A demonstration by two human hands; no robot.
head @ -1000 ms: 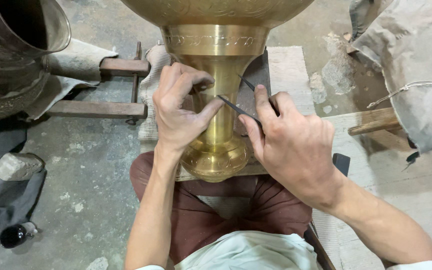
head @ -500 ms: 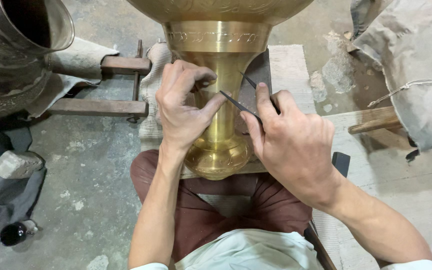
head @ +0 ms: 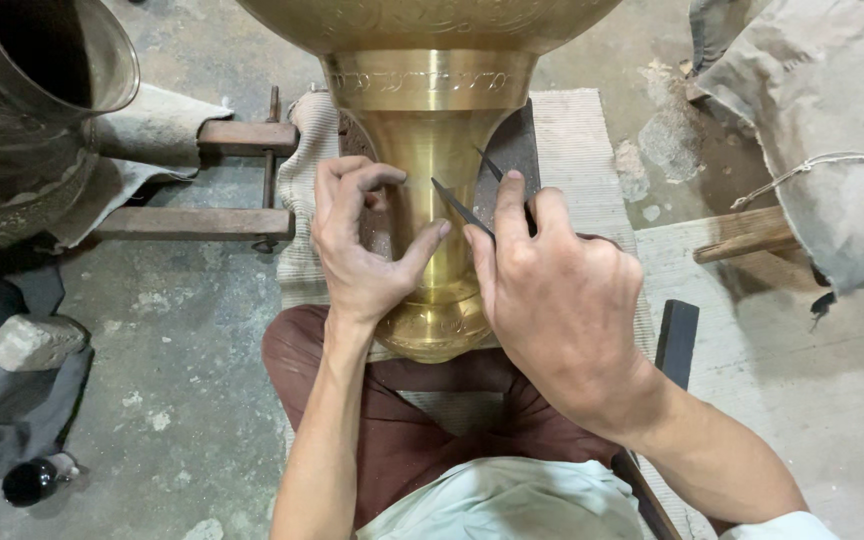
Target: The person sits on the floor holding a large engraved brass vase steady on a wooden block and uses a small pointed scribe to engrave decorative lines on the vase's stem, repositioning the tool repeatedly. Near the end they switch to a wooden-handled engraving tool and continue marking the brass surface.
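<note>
A large brass vessel lies with its neck pointing toward my lap, its engraved band near the top. My left hand rests on the neck's left side, fingers curled over it and the thumb pressed near the tool's tip. My right hand grips a dark metal divider-like tool, its two thin legs set against the smooth brass neck. A dark flat piece sits behind the tool, beside the neck.
A woven mat lies under the vessel. A wooden frame is at the left, a second engraved metal vessel at the top left, cloth-covered bundles at the right, a small dark bottle on the floor.
Both hands have stayed on the neck; the tool and my right hand have shifted only slightly along the brass.
</note>
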